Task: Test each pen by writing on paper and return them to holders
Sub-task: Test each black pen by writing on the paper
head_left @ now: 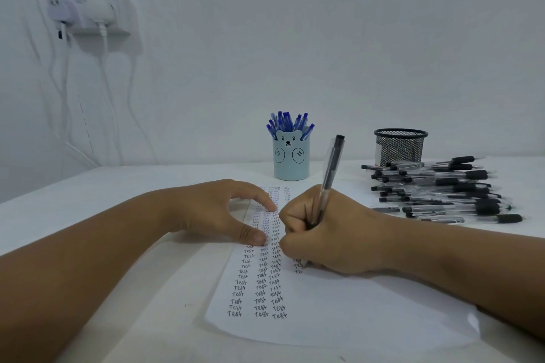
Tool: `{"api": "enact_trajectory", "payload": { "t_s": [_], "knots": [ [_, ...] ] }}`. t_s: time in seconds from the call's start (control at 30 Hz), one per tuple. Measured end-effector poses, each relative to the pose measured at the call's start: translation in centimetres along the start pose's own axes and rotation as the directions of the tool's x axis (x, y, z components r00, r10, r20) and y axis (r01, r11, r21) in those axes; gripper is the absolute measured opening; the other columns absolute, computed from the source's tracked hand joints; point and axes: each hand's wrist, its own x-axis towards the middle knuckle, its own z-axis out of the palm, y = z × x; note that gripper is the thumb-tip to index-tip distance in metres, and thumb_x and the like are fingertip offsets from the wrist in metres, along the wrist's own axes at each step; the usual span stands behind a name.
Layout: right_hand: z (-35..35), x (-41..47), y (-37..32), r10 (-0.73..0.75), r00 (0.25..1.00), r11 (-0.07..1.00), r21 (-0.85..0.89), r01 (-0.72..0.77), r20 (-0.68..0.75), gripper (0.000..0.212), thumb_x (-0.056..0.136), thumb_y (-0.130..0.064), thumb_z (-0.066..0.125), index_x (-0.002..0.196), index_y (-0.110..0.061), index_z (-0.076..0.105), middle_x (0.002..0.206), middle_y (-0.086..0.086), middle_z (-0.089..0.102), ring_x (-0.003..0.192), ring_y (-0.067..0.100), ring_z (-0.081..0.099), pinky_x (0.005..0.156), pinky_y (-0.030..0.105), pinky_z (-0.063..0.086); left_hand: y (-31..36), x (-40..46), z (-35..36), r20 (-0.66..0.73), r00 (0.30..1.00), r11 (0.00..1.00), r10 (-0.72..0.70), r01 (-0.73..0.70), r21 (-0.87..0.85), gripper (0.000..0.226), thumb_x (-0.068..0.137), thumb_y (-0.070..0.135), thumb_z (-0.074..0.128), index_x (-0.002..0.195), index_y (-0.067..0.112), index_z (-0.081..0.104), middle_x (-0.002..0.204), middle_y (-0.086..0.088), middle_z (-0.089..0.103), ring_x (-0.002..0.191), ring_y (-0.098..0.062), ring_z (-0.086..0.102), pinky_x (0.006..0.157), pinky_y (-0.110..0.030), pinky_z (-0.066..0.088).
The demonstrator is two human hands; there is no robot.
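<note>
A right hand [327, 233] grips a black pen [331, 168], tip on the paper [339, 312], starting a fourth column of "Test"; the left hand [218, 212], fingers loosely spread, pins the sheet. At two o'clock, untested black pens [442, 188] await beside the mesh holder [400, 146], this pen's likely destination; at twelve, a bear holder [291, 160] of blue pens [289, 122].

Two hands [224, 212]. One paper sheet [339, 312]. Two holders: one bear cup [291, 158], one mesh cup [400, 147]. One pen [331, 174] in use. Loose black pens [442, 191]: too many to count.

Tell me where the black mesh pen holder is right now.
The black mesh holder stands far right against the wall, just behind the pile of black pens.
</note>
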Motion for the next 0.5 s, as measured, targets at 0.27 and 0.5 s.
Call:
{"api": "enact_trajectory", "payload": {
  "t_s": [0.27,0.5],
  "knots": [
    [0.06,0.19,0.17,-0.013,1.000,1.000,-0.008,0.013,-0.010,0.042,0.082,0.008,0.060,0.054,-0.005,0.032,0.053,0.012,0.028,0.042,0.006,0.032,0.047,0.013,0.030,0.08,-0.03,0.01,-0.001,1.000,1.000,0.001,-0.001,0.004,0.076,0.050,0.081,0.079,0.120,0.057,0.061,0.140,0.033,0.049,0.139,0.001,0.039,0.122,-0.042,0.026],
    [0.04,0.22,0.29,-0.013,1.000,1.000,0.000,0.013,-0.017,0.041,0.083,0.006,0.062,0.055,-0.002,0.033,0.051,0.010,0.031,0.043,0.010,0.031,0.046,0.013,0.030,0.27,-0.14,-0.09,0.004,1.000,1.000,-0.006,0.006,0.003,0.072,0.052,0.076,0.080,0.119,0.058,0.061,0.139,0.035,0.049,0.138,0.003,0.039,0.122,-0.040,0.027]
  ]
}}
